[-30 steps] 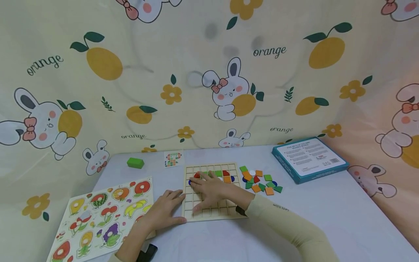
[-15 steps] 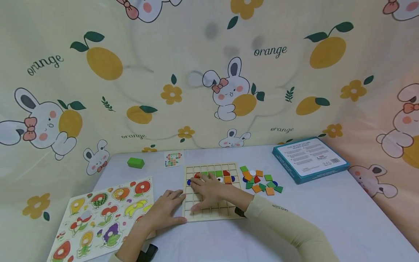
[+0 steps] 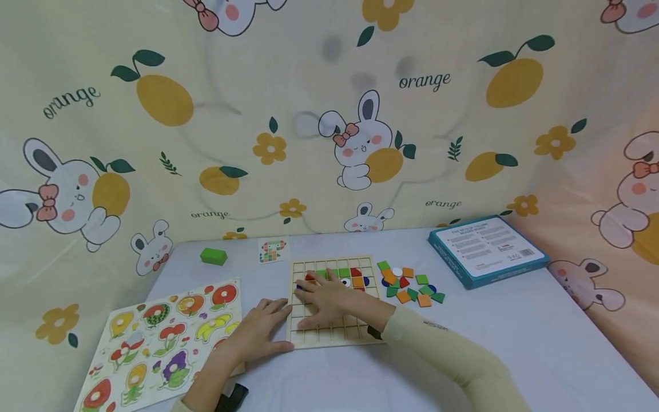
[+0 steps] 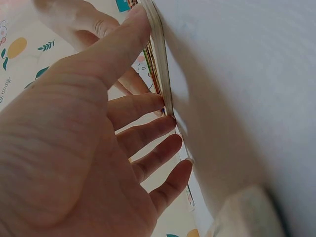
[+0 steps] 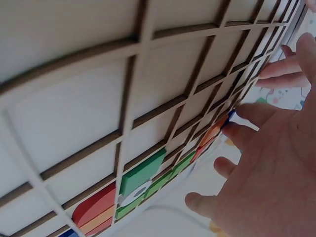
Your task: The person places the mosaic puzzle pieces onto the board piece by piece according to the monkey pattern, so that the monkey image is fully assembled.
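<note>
A wooden grid board (image 3: pixel 337 337) lies flat on the table, with several coloured pieces in its upper rows. Over its left half, my right hand (image 3: pixel 326 298) spreads its fingers, palm down. Two of those fingertips touch a small blue piece (image 5: pixel 230 115) in a left-side cell, as the right wrist view shows; the hand covers part of the row. At the board's left edge my left hand (image 3: pixel 259 331) rests with fingers extended, its thumb by the near corner. In the left wrist view its fingertips touch the board's side (image 4: pixel 159 54).
Loose coloured pieces (image 3: pixel 412 286) lie just right of the board. A fruit puzzle board (image 3: pixel 154 343) lies at the left, partly under the left forearm. Behind are a green block (image 3: pixel 213 256) and a pattern card (image 3: pixel 273 250). A teal box (image 3: pixel 488 252) sits at the back right.
My right hand has shifted slightly left, and its fingertips now cover most of the blue piece. The left hand and the board have stayed in place.
</note>
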### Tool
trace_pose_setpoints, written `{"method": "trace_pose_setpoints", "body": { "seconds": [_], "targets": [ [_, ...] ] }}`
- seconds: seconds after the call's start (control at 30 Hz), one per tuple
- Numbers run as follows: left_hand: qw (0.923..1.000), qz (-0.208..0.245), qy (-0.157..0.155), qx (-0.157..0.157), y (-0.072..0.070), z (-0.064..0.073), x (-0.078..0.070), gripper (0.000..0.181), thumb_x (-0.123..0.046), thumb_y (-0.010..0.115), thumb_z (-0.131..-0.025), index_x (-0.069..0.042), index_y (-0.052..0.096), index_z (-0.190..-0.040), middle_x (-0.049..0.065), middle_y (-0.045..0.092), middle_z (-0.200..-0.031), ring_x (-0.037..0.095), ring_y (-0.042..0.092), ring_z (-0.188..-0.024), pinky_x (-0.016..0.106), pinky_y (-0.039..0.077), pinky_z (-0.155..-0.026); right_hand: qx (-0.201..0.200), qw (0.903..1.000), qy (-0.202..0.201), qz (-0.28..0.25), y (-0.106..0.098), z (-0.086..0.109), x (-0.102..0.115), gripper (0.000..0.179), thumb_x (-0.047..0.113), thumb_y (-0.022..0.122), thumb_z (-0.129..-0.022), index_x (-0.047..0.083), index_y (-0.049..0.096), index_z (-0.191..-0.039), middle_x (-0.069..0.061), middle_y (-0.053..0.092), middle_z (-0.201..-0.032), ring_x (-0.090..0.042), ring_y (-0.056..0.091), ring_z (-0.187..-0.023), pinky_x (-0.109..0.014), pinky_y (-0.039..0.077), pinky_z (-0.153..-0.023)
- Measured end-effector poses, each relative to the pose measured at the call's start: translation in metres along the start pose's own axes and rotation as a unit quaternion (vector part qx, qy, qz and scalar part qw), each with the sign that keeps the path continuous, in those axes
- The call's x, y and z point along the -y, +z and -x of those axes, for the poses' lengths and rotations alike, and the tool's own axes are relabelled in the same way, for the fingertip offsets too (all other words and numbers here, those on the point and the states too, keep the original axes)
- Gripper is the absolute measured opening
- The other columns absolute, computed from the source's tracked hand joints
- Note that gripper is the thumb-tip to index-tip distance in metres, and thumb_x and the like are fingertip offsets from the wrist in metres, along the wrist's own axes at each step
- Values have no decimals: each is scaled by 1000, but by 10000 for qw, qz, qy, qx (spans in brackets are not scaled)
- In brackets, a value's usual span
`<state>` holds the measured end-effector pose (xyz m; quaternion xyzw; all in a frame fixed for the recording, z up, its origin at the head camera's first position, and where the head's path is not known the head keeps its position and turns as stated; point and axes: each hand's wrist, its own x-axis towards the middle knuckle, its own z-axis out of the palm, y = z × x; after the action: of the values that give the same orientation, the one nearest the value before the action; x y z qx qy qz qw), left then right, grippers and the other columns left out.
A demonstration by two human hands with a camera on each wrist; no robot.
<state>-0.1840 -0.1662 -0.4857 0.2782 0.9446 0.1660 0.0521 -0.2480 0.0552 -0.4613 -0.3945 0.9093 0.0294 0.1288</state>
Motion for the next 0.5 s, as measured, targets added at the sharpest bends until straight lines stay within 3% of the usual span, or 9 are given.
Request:
{"method": "trace_pose_setpoints", "body": {
  "seconds": [0.3, 0.5],
  "targets": [
    [10000, 32, -10, -12, 0, 0, -1, 83, -55, 77, -81, -5, 54, -143, 15, 47, -149, 34, 44, -128, 55, 41, -104, -34, 9998, -37, -204, -2, 4, -5, 91, 75, 49, -89, 19, 30, -158, -1, 19, -165, -32, 7, -152, -64, 9, -117],
    [10000, 42, -14, -17, 0, 1, -2, 83, -55, 78, -80, -5, 54, -143, 15, 47, -148, 34, 45, -127, 55, 42, -103, 106, 9997, 146, -146, -3, 12, -5, 92, 75, 42, -91, 14, 27, -159, -4, 18, -165, -31, 7, -152, -63, 11, -117]
  ]
}}
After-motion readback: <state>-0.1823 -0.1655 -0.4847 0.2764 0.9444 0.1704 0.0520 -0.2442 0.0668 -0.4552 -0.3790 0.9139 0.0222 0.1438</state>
